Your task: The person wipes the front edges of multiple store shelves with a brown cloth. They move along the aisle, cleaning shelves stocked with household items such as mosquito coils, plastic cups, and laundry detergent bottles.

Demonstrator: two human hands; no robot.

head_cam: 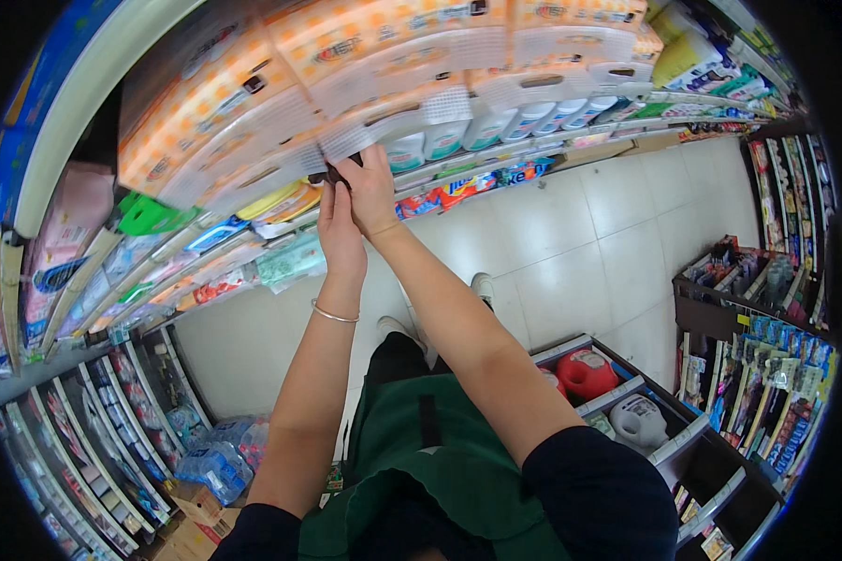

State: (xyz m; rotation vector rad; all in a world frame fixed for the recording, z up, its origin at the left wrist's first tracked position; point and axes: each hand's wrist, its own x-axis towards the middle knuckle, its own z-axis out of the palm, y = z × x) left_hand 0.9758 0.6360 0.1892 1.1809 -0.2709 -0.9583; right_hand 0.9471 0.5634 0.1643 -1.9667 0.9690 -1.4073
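Observation:
Both my hands are raised to a shelf of household goods. My right hand (373, 188) has its fingers around a small dark brown object (337, 174), partly hidden and too unclear to name. My left hand (342, 224), with a bangle (335, 313) at the wrist, holds the same object from below. Just above the fingers hang the lower edges of orange-checked multipacks (386, 42) with cut-out carry handles. White bottles with green labels (445, 140) stand right of my right hand. A yellow packet (281, 201) lies to the left.
Lower shelf edges hold red and blue packets (463, 189). A low rack behind my right arm carries a red jug (586, 373) and a white jug (638, 421). Water bottle packs (214, 470) and cardboard boxes (196, 536) sit at lower left. Stocked shelves (758, 372) stand right.

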